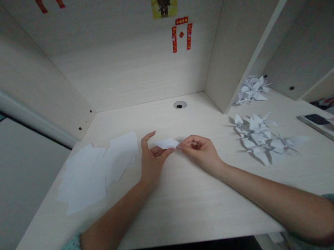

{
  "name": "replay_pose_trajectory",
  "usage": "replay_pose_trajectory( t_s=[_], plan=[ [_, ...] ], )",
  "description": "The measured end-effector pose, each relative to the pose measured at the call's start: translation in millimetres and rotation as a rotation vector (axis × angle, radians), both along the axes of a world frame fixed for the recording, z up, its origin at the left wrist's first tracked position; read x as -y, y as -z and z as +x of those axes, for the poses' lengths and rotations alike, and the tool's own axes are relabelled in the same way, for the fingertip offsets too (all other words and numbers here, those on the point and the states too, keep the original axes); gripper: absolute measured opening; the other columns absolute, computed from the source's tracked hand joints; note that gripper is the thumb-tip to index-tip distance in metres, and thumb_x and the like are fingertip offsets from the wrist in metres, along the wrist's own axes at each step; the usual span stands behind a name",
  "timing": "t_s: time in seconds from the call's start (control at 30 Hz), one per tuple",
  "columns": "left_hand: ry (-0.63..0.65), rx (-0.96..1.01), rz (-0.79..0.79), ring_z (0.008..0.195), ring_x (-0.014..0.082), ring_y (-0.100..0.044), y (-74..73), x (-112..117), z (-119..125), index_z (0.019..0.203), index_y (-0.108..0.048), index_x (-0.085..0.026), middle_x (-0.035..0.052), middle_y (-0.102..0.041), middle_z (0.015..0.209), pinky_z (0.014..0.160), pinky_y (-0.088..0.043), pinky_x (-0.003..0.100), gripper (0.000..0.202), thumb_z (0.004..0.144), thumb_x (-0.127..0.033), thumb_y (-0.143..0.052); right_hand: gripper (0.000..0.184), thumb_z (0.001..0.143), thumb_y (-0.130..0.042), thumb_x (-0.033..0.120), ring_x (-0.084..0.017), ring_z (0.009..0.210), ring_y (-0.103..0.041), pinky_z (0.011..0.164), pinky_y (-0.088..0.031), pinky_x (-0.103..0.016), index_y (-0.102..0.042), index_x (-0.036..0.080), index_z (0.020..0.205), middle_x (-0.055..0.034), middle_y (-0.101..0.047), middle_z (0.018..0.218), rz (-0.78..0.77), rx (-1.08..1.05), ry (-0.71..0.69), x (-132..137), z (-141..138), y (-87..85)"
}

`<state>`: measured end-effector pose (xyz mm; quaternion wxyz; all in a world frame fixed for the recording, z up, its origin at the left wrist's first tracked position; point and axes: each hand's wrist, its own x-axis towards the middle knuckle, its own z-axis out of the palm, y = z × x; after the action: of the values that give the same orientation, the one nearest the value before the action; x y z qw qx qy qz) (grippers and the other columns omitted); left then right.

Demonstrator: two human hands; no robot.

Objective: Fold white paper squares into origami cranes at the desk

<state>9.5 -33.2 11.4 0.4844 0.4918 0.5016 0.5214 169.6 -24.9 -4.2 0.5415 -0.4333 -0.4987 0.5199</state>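
Observation:
A small folded piece of white paper (166,143) is between my two hands, a little above or on the desk; I cannot tell which. My left hand (154,156) grips its left and near edge with the thumb, the index finger raised away from it. With thumb and fingertips, my right hand (200,149) pinches the paper's right end. Loose white paper sheets (84,179) lie in an overlapping pile left of my left hand. To the right of my right hand sits a group of folded white paper cranes (256,135).
Another heap of paper cranes (252,89) stands farther back, beside the upright divider panel (228,55). A flat tray-like object (329,134) with a dark phone-shaped item (317,119) is at the far right. A round cable hole (179,105) is set in the desk (176,211) near the back wall.

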Motion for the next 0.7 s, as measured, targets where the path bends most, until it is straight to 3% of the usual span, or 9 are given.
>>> replay_pose_trajectory(
  t_s=[0.1,0.23,0.3,0.4,0.5,0.6,0.7],
  plan=[
    [0.014,0.006,-0.025,0.059,0.0116,-0.063,-1.7,-1.2,-0.3,0.124,-0.037,-0.026,-0.0071,-0.063,0.061,0.056,-0.045,0.019,0.073,0.062,-0.031,-0.076,0.02,0.066,-0.073,0.035,-0.011,0.056,-0.054,0.054,-0.041,-0.025,-0.066,0.017,0.068,-0.0019,-0.065,0.064,0.039,0.063,0.011,0.1,0.0,2.0],
    [-0.006,-0.036,-0.05,0.041,0.0058,-0.048,-2.0,-3.4,-0.8,0.112,-0.046,-0.023,-0.0132,-0.048,0.045,0.044,-0.031,0.014,0.062,0.06,-0.033,-0.078,0.02,0.066,-0.073,0.035,-0.012,0.058,-0.054,0.056,-0.041,-0.026,-0.064,0.017,0.065,-0.0019,-0.064,0.065,0.054,0.072,0.02,-0.3,-0.1,3.3],
    [-0.001,0.004,-0.061,0.044,0.0069,-0.052,-0.8,-4.7,-0.7,0.11,-0.046,-0.022,-0.0117,-0.052,0.047,0.046,-0.033,0.015,0.061,0.06,-0.033,-0.078,0.021,0.066,-0.073,0.035,-0.011,0.055,-0.051,0.053,-0.039,-0.025,-0.061,0.017,0.064,-0.0004,-0.062,0.062,0.058,0.065,0.023,-0.6,-0.5,2.5],
    [0.043,0.1,-0.066,0.061,0.0129,-0.065,1.8,-7.0,-1.1,0.114,-0.044,-0.02,-0.0057,-0.064,0.057,0.061,-0.045,0.021,0.061,0.064,-0.033,-0.076,0.024,0.066,-0.074,0.035,-0.009,0.051,-0.047,0.05,-0.035,-0.023,-0.057,0.017,0.064,0.0024,-0.058,0.057,0.059,0.027,0.016,-1.0,-1.5,0.5],
    [0.073,0.124,-0.047,0.07,0.0158,-0.068,2.6,-8.4,-1.7,0.121,-0.045,-0.018,-0.0048,-0.064,0.055,0.071,-0.048,0.026,0.06,0.069,-0.034,-0.072,0.026,0.067,-0.074,0.035,-0.009,0.05,-0.048,0.051,-0.035,-0.023,-0.055,0.018,0.072,0.0037,-0.058,0.057,0.058,-0.031,0.001,-1.3,-2.2,-0.6],
    [0.044,0.072,0.005,0.07,0.015,-0.067,0.7,-6.6,-0.6,0.125,-0.045,-0.018,-0.0039,-0.066,0.057,0.071,-0.048,0.025,0.062,0.071,-0.035,-0.07,0.03,0.068,-0.073,0.033,-0.011,0.056,-0.052,0.056,-0.038,-0.025,-0.055,0.019,0.087,0.0022,-0.063,0.063,0.09,-0.017,0.017,-0.4,-3.1,-0.9],
    [0.004,0.005,0.04,0.06,0.0108,-0.063,-3.0,-1.6,2.7,0.126,-0.046,-0.02,-0.0027,-0.069,0.063,0.059,-0.045,0.019,0.061,0.072,-0.035,-0.07,0.039,0.067,-0.074,0.032,-0.013,0.064,-0.056,0.062,-0.041,-0.026,-0.054,0.021,0.098,0.0013,-0.065,0.071,0.132,0.01,0.035,1.7,-4.8,-1.7]
  ],
)
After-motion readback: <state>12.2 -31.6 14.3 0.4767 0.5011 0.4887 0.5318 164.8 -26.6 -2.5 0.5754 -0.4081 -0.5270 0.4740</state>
